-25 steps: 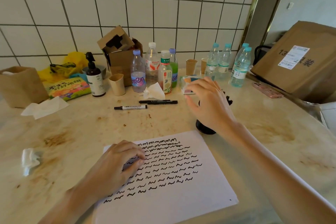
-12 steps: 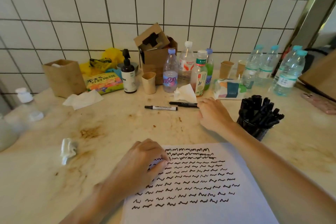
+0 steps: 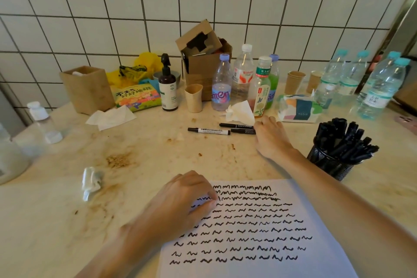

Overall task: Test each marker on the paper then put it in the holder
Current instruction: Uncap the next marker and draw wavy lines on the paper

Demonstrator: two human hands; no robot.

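Note:
A white paper point(image 3: 259, 232) covered in rows of black squiggles lies at the near edge of the table. My left hand point(image 3: 180, 205) rests on its upper left corner, fingers loosely bent, holding nothing. Two black markers point(image 3: 241, 131) and a white-labelled marker point(image 3: 208, 131) lie capped on the table beyond the paper. My right hand point(image 3: 270, 137) is stretched to the black markers' right ends, and its fingers curl down over the end of the nearer one. The black mesh holder point(image 3: 334, 165), packed with several black markers, stands to the right of that wrist.
Bottles point(image 3: 222, 88), paper cups point(image 3: 194, 98), a pump bottle point(image 3: 168, 88), a cardboard box point(image 3: 203, 56), a tissue pack point(image 3: 297, 110) and a loose tissue point(image 3: 240, 110) crowd the back by the tiled wall. A crumpled wad point(image 3: 91, 181) lies at the left.
My right hand has left the holder and gone left to the black markers on the table. The view has swung left. My left hand has stayed on the paper.

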